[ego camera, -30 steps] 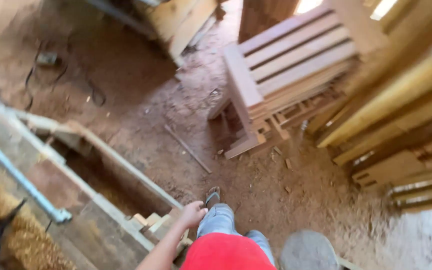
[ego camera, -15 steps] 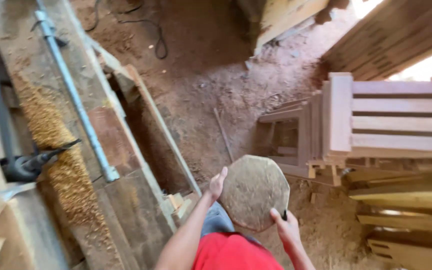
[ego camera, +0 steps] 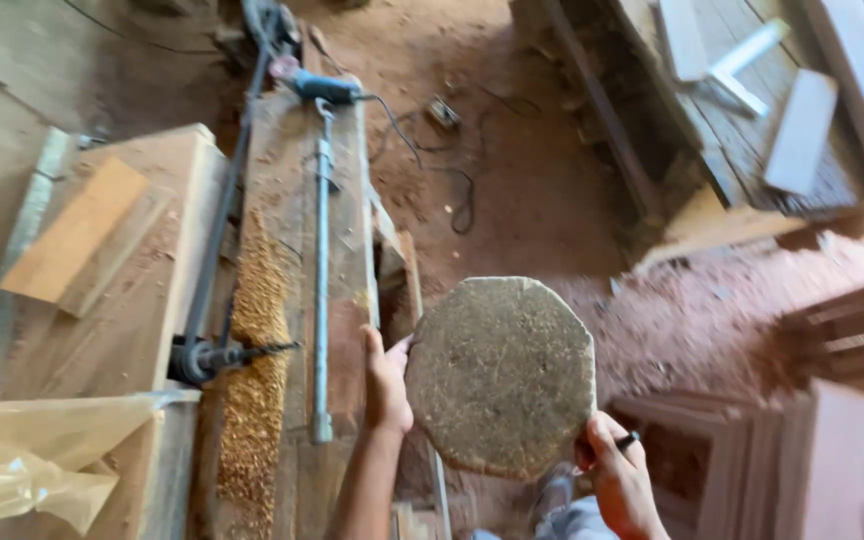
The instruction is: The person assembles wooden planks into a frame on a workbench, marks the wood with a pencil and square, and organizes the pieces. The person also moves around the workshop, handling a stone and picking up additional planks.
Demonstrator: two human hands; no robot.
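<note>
A long wooden workbench [ego camera: 132,330] runs along the left. On it lie a grey metal pipe [ego camera: 322,280] lengthwise, a line of sawdust [ego camera: 252,400] beside it, a flat board [ego camera: 77,235] near the left edge, and crumpled clear plastic [ego camera: 22,460] at the near corner.

Right hand [ego camera: 620,478] – wrist cut off; disc's [ego camera: 500,375] underside hidden

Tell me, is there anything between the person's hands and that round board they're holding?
Nothing visible. The left hand presses straight against the left edge of the round board, and the right hand grips its lower right edge, with a dark pen-like thing tucked between the fingers there.
</note>
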